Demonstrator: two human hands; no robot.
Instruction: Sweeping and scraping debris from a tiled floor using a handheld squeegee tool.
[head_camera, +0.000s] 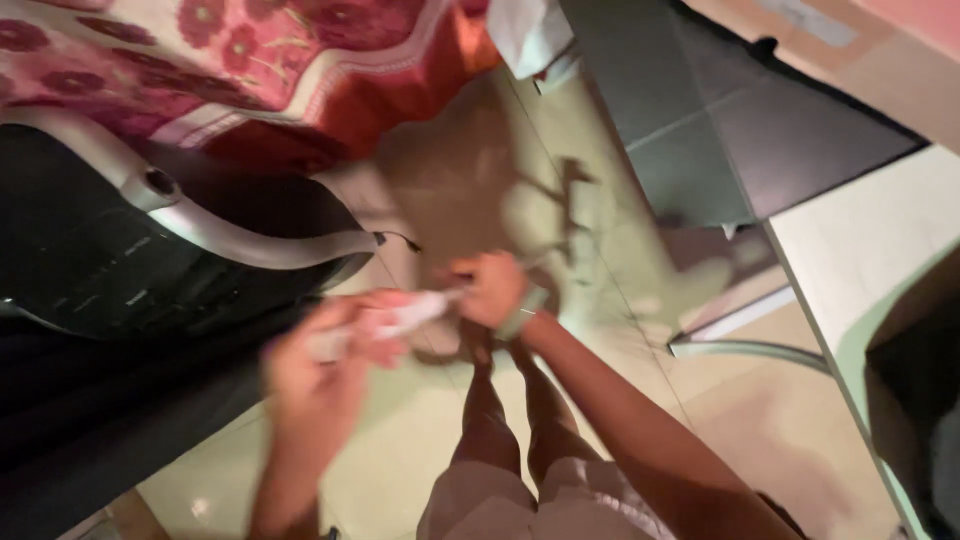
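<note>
My left hand and my right hand meet in front of me, both blurred by motion. Between them runs a small white elongated object; my left hand grips one end and my right hand closes on the other. What the object is cannot be made out. My right wrist carries a pale green band. Below the hands I see my own legs and feet standing on the floor.
A black appliance with a curved silver bar fills the left side. A red floral cloth lies at the top left. A dark cabinet stands upper right, and a pale table edge runs along the right. The floor is glossy tile.
</note>
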